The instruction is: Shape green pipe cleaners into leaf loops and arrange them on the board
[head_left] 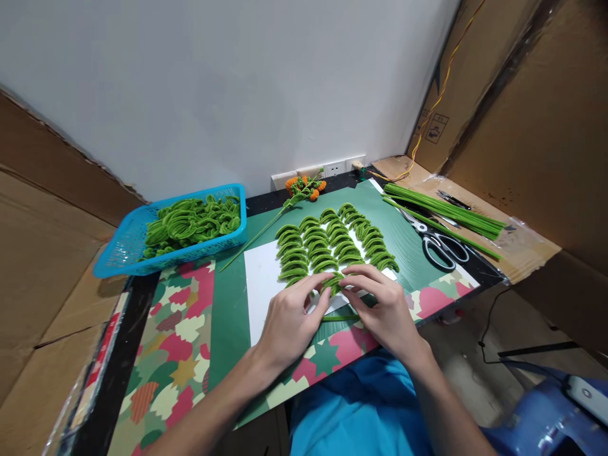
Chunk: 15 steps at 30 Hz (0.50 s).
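My left hand [295,315] and my right hand [386,305] meet at the near edge of several rows of curved green pipe-cleaner leaves [317,246]. Between their fingertips is one bent green pipe-cleaner leaf [335,283], pinched from both sides. The rows lie on a white sheet [259,285] over a green board [230,329]. Just below my fingers a straight green pipe cleaner [340,318] lies crosswise, its ends partly hidden by my hands.
At the left stands a blue basket [124,248] with looped green pieces. A stem with orange blooms [306,185] lies at the back. Scissors [439,247], a bundle of green pipe cleaners [446,210] and small pliers [453,200] lie right. Cardboard walls [536,126] flank the table.
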### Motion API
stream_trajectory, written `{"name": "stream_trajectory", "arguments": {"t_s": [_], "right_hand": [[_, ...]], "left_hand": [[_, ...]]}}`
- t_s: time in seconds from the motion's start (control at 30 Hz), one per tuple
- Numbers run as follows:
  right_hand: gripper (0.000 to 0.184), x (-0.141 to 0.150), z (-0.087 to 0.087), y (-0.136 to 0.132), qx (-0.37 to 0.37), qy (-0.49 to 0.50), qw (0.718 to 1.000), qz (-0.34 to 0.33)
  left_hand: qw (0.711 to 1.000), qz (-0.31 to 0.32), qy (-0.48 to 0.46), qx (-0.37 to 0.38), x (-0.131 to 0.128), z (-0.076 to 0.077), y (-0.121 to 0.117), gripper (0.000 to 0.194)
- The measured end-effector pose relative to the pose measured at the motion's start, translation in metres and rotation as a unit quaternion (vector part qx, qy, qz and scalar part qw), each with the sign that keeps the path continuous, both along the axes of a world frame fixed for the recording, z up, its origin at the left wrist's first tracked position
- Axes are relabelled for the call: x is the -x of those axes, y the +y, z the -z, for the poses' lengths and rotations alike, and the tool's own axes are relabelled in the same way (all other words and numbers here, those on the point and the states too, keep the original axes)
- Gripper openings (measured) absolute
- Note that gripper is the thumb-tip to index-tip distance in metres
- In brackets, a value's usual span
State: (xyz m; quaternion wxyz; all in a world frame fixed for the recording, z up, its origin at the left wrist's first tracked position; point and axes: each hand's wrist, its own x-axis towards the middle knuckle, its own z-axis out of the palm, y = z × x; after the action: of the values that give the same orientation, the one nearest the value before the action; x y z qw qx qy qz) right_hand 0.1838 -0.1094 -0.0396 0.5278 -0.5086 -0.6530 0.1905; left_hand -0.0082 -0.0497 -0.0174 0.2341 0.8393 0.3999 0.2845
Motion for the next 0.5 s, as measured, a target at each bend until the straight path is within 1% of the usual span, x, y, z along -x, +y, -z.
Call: {"name": "stream_trajectory", "arguments": {"t_s": [0.07,0.13,0.27,0.4,0.5], "right_hand": [[0.019,-0.0002,0.0020,0.0001,-0.023,-0.027,0.999,0.015],[0.018,-0.0007,0.0043,0.0002,-0.037,-0.042,0.998,0.025],[0.018,-0.0013,0.0075,0.0006,-0.044,-0.077,0.995,0.036],[0.016,0.0002,0.0034,0.0008,-0.033,-0.129,0.990,0.044],[0.016,0.0001,-0.0023,-0.0005,-0.022,-0.116,0.993,0.032]], "left_hand": [[0.999,-0.006,-0.019,0.033,-0.0002,-0.0020,0.0004,0.022],[0.997,-0.010,-0.033,0.063,-0.0003,-0.0038,0.0007,0.020],[0.995,-0.017,-0.031,0.090,-0.0009,-0.0052,0.0005,0.021],[0.996,-0.023,-0.022,0.084,-0.0008,-0.0038,0.0003,0.022],[0.999,-0.026,-0.008,0.041,0.0001,-0.0017,0.0006,0.021]]}}
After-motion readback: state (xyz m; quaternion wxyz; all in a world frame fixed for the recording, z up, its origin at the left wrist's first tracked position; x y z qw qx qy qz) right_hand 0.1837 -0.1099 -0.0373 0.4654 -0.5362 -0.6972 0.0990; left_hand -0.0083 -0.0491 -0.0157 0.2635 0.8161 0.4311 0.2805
